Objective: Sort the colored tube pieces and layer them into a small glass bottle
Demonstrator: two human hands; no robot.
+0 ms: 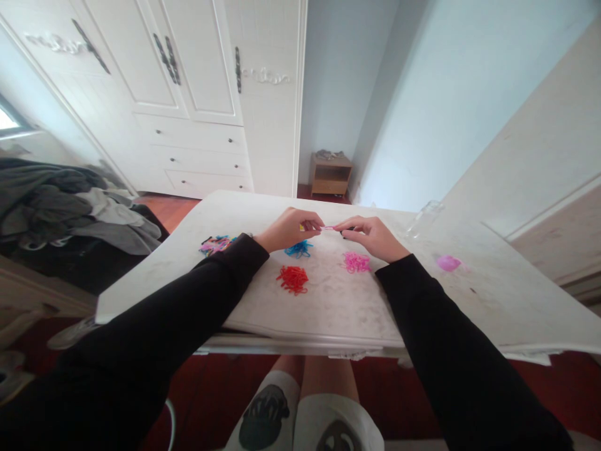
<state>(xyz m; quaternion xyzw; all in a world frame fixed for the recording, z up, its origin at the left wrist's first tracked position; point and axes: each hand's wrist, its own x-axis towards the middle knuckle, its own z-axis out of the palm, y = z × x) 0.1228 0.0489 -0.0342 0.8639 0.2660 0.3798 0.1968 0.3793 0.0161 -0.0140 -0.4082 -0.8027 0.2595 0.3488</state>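
Between my two hands, a small pink rubber band [330, 228] is stretched above the far part of the white table. My left hand [292, 229] pinches its left end with the fingertips. At the other end the fingers of my right hand [373, 235] are closed on it, and something black shows at those fingers. Blue rubber bands [299, 249] lie in a pile under my left hand, with a bit of yellow behind the fingers. A red pile [293, 279] is nearer to me. Pink bands [357, 262] are heaped below my right hand.
Mixed-colour bands [216, 245] lie at the left, partly behind my sleeve. On the right are a clear jar [425, 219] on its side and a pink lump [448, 263]. The white table's [347, 313] front edge is close to my legs. Clothes [61, 200] are piled left.
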